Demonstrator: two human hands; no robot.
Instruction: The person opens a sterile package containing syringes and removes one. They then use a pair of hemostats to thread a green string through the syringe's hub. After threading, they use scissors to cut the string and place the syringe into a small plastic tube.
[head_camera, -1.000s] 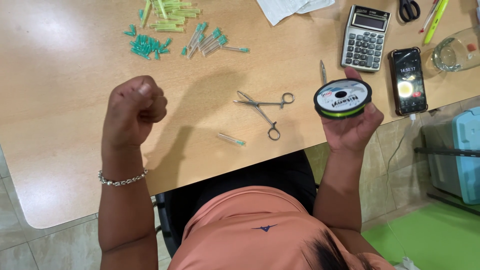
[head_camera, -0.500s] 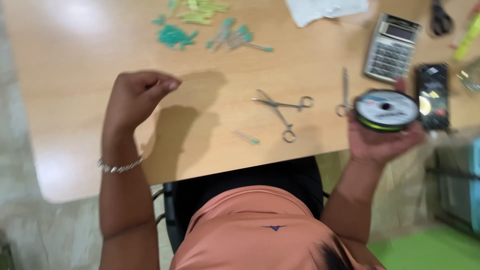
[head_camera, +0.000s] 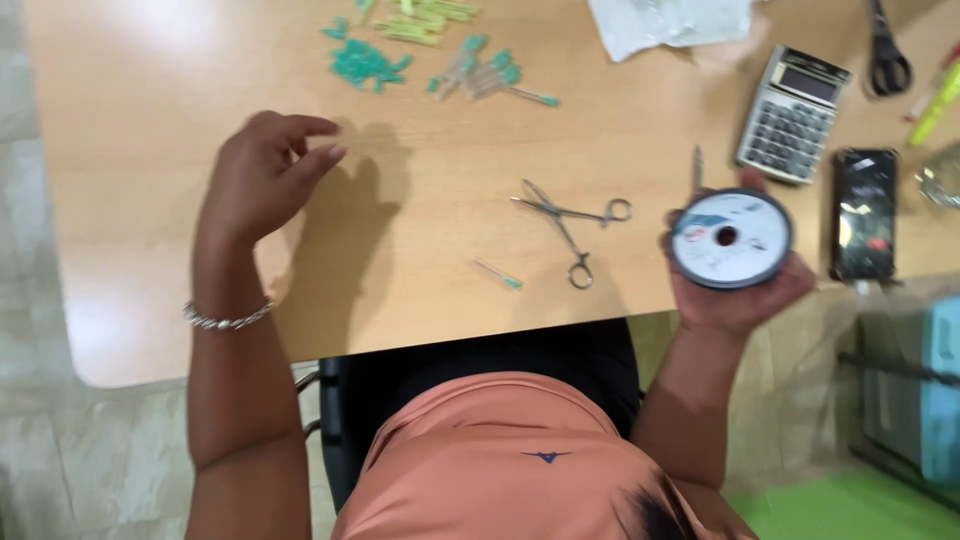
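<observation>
Right hand (head_camera: 742, 290), lower right of frame, cups the round white-faced line spool (head_camera: 730, 238) off the wooden table's (head_camera: 150, 120) edge; left hand (head_camera: 262, 175), fingers loosely pinched and seemingly empty, should pull line level and taut.

Light wooden table (head_camera: 150, 240) with rounded corner, forceps (head_camera: 570, 225) and a green-tipped needle (head_camera: 497, 273) between the hands, green caps (head_camera: 365, 62) beyond the left hand (head_camera: 262, 175), calculator (head_camera: 792, 113) and phone (head_camera: 866, 213) by the right hand (head_camera: 740, 290), scissors (head_camera: 885, 55), paper (head_camera: 670, 20).
</observation>
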